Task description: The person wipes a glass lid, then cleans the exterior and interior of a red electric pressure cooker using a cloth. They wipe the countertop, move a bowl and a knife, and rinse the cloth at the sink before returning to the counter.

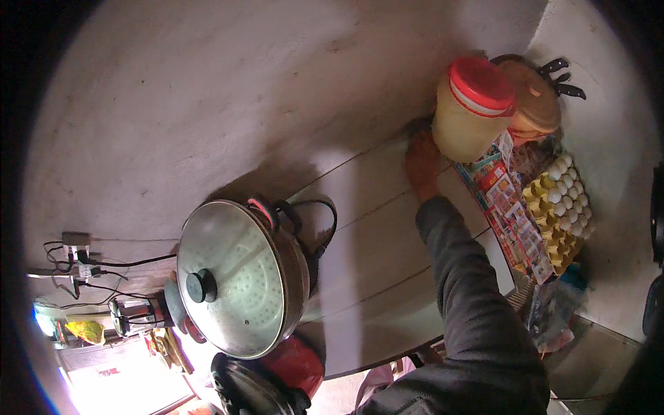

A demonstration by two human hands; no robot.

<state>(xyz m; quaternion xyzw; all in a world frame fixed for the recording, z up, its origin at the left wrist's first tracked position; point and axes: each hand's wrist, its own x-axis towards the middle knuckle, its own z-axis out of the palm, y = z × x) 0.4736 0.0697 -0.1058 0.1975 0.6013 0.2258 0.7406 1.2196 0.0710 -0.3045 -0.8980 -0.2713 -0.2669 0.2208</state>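
Observation:
My right hand (423, 162), in a dark grey sleeve, reaches to the back of the table beside a large cloudy plastic jar (461, 127) with a red screw lid (480, 83). The hand is against or very near the jar's left side. Its fingers lie in shadow, so whether they grip the jar does not show. Behind the jar stands an orange-brown lidded pot (534, 101). Colourful printed leaflets (511, 218) lie right of my forearm. My left hand is out of view.
White eggs (568, 199) sit in a yellow egg tray (544, 207) by the right wall. Black-handled knives (563, 78) stand in the corner. A large electric pan with a glass lid (233, 280) occupies the table's left side, its cable looping behind. Plugged cords (83, 264) hang on the wall.

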